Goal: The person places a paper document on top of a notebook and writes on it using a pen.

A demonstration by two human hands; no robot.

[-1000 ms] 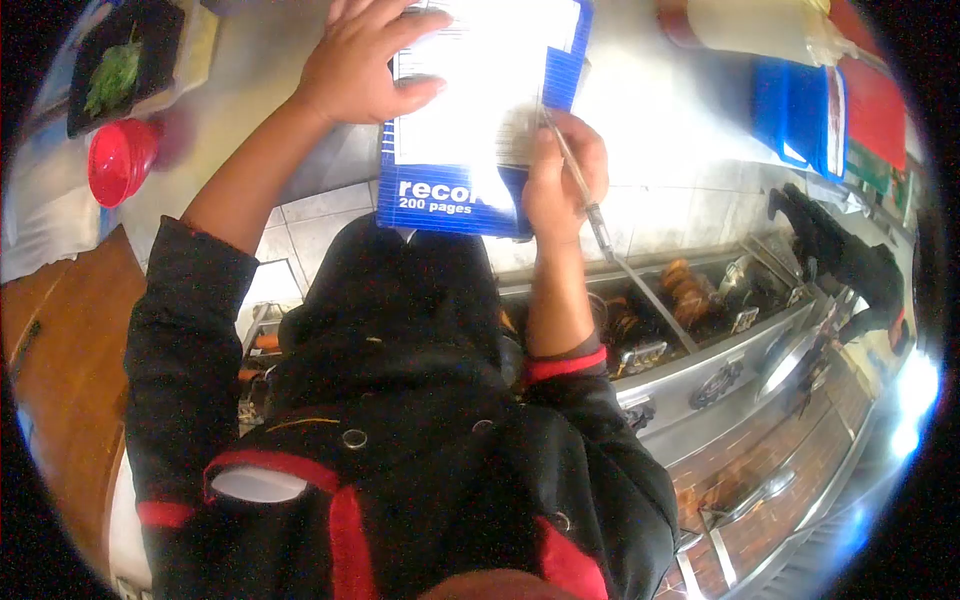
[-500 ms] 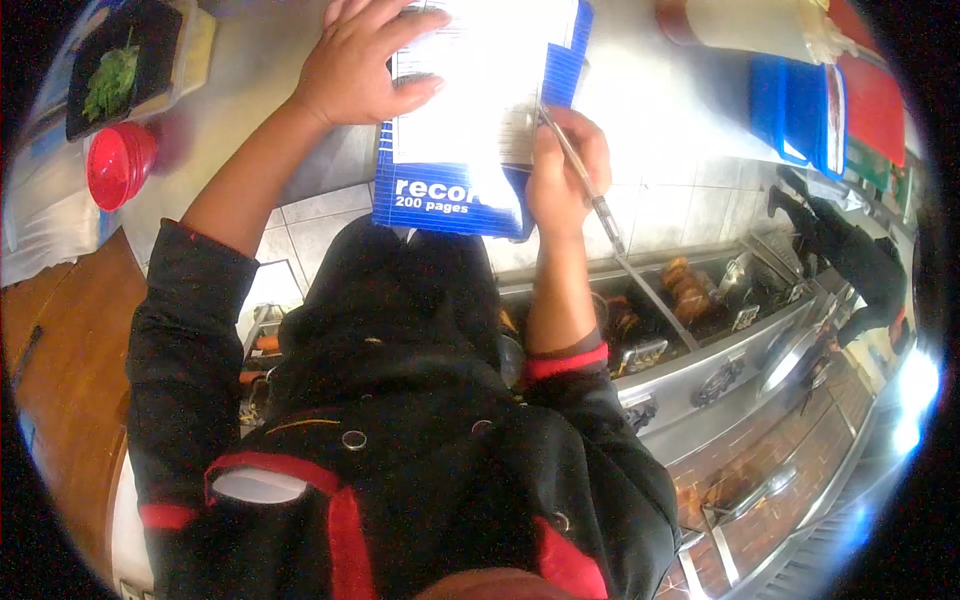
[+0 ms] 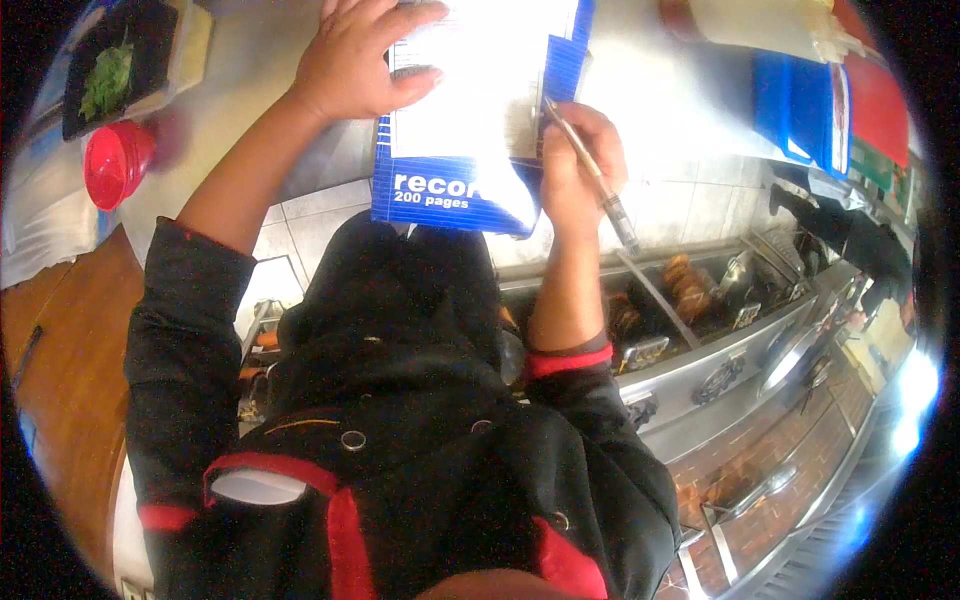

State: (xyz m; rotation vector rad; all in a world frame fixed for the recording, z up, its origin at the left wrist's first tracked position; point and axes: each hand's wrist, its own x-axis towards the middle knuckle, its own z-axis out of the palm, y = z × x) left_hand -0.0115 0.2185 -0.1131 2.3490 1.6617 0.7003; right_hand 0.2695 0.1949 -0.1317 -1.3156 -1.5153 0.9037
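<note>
Near the top of the head view, a white printed sheet (image 3: 470, 90) lies over a blue record book (image 3: 440, 205) whose cover reads "200 pages". My left hand (image 3: 355, 60) rests on the sheet's left edge with its fingers spread and holds nothing. At the sheet's right edge, my right hand (image 3: 583, 165) is closed round a pen (image 3: 592, 170). The pen slants, its upper end near the paper and its other end pointing down toward me. Glare washes out much of the sheet, so its writing cannot be read.
Red bowls (image 3: 118, 165) and a dark tray with green leaves (image 3: 108, 80) stand at left. Blue folders (image 3: 800, 110) and a red one (image 3: 878, 110) lie at right. Below is a metal trough (image 3: 720, 350) with pans; a person in black (image 3: 860, 240) is beyond.
My right hand with the pen has shifted slightly right, off the sheet's edge. My left hand stays in place. The person at far right has moved an arm.
</note>
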